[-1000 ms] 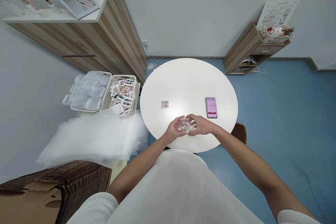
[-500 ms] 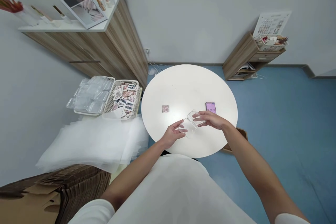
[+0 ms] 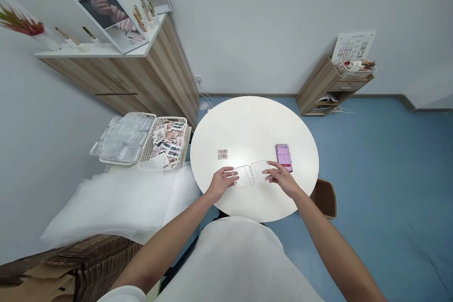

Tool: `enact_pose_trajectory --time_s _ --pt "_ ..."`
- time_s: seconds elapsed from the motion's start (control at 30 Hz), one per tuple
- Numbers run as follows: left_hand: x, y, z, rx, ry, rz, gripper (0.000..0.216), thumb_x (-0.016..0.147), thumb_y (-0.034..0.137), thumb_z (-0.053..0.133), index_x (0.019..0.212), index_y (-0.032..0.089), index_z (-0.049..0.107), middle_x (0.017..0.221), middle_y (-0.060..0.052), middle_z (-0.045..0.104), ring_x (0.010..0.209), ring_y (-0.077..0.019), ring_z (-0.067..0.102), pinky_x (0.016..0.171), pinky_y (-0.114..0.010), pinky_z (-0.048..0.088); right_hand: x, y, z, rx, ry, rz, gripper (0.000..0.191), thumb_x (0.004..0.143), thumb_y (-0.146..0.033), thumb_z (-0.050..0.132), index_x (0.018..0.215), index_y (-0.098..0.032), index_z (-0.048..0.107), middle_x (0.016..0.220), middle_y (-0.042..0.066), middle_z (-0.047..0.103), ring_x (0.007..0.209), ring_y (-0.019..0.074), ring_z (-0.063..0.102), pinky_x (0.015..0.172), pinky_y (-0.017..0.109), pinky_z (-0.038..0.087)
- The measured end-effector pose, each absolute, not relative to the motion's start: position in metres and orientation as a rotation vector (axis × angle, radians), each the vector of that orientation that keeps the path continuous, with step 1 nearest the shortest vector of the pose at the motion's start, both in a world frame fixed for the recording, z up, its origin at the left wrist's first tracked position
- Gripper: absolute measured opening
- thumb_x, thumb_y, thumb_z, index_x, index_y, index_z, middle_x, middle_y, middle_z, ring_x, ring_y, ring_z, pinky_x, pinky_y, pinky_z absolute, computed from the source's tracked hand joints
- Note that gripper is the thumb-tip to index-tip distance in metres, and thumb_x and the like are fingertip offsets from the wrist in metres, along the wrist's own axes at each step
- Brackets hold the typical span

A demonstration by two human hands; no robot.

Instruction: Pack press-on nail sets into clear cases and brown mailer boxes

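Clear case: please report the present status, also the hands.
Left hand and right hand hold opposite halves. Clear case hinged open. Phone just beyond right hand, seemingly not blocking.

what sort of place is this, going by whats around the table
Probably a small packing room or workroom, perhaps for nail products: a framed photo of hands stands on the cabinet, with heaped clear plastic cases and stacked brown cardboard nearby.

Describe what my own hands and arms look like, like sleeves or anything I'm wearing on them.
Your left hand and right hand are ungloved, and your forearms are bare. A white sleeve shows on the left arm; the right sleeve is out of view.
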State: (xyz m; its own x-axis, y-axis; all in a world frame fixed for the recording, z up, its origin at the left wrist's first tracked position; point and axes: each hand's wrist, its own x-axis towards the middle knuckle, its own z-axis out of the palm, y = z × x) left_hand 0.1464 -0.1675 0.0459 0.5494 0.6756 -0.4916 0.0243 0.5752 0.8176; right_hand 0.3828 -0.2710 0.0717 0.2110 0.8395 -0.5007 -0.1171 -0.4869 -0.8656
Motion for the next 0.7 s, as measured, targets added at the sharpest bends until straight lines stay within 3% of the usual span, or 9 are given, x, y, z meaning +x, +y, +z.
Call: enact_pose_trajectory --time_s 0.07,0.2,0.33,0.5,0.7 --pt "0.145 -0.164 0.043 0.925 0.934 0.429 0.045 0.062 0.028 0.073 0.101 0.018 0.054 0.103 -0.011 0.060 0.086 -0.0184 0.062 0.078 -0.035 0.047 0.382 -0.275 0.069 -1.617 -0.661 1.432 0.050 0.077 -0.040 0.052 0.123 -0.023 0.041 0.104 0.008 0.062 0.079 0.0157 0.062 0.076 0.035 0.051" --pt "0.146 -0.151 0.033 0.987 0.982 0.478 0.048 0.061 0.027 0.073 0.104 0.018 0.055 0.102 -0.010 0.058 0.080 -0.0155 0.061 0.077 -0.036 0.048 0.380 -0.282 0.059 -1.561 -0.642 1.472 0.057 0.074 -0.036 0.057 0.127 -0.028 0.036 0.086 0.000 0.063 0.074 0.0138 0.061 0.077 0.037 0.053" --pt "0.152 -0.144 0.018 1.036 0.987 0.386 0.050 0.060 0.023 0.074 0.106 0.019 0.054 0.088 -0.004 0.058 0.072 -0.0126 0.060 0.074 -0.035 0.050 0.380 -0.273 0.041 -1.643 -0.574 1.295 0.043 0.073 -0.037 0.057 0.113 -0.024 0.047 0.087 0.002 0.062 0.073 0.0133 0.061 0.072 0.033 0.052" --pt "0.167 -0.158 -0.008 1.008 1.054 0.347 0.034 0.062 0.025 0.072 0.091 0.018 0.057 0.077 0.000 0.055 0.067 -0.0113 0.060 0.071 -0.033 0.052 0.395 -0.240 0.014 -1.825 -0.628 1.133 0.024 0.073 -0.033 0.055 0.093 -0.020 0.057 0.087 0.004 0.062 0.065 0.0119 0.060 0.064 0.028 0.049" --pt "0.187 -0.170 -0.055 0.996 1.264 0.341 0.018 0.070 0.025 0.062 0.085 0.017 0.056 0.079 -0.004 0.058 0.069 -0.0128 0.060 0.066 -0.030 0.051 0.415 -0.200 -0.021 -1.926 -0.835 1.210 0.024 0.077 -0.025 0.048 0.097 -0.023 0.060 0.076 0.001 0.059 0.068 0.0119 0.058 0.066 0.027 0.045"
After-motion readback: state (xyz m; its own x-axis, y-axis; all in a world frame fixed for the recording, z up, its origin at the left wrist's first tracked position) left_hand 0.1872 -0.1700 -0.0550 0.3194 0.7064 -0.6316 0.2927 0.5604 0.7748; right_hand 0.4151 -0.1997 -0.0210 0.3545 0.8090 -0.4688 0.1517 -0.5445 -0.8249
